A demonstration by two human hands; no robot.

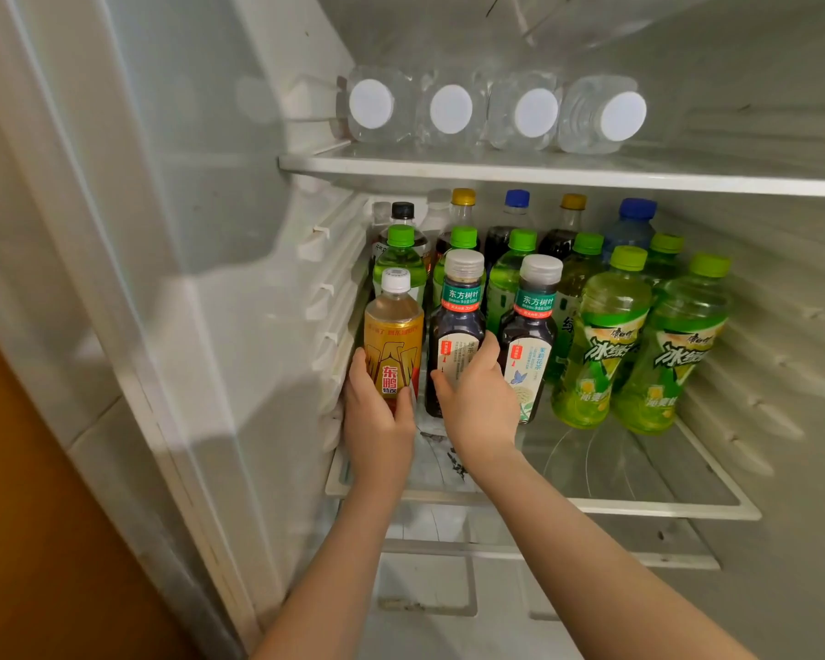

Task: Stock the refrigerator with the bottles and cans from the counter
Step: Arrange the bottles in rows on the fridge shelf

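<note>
My left hand grips a yellow-labelled bottle with a white cap, standing upright at the front left of the middle shelf. My right hand holds the lower part of a dark tea bottle with a grey cap just to its right. A second dark tea bottle stands beside that one, touching the back of my right hand. Two green tea bottles stand at the front right.
Several more bottles with green, blue, yellow and black caps fill the back of the middle shelf. Several water bottles lie on the upper shelf, caps toward me. The fridge's left wall has rail ribs. A drawer sits below.
</note>
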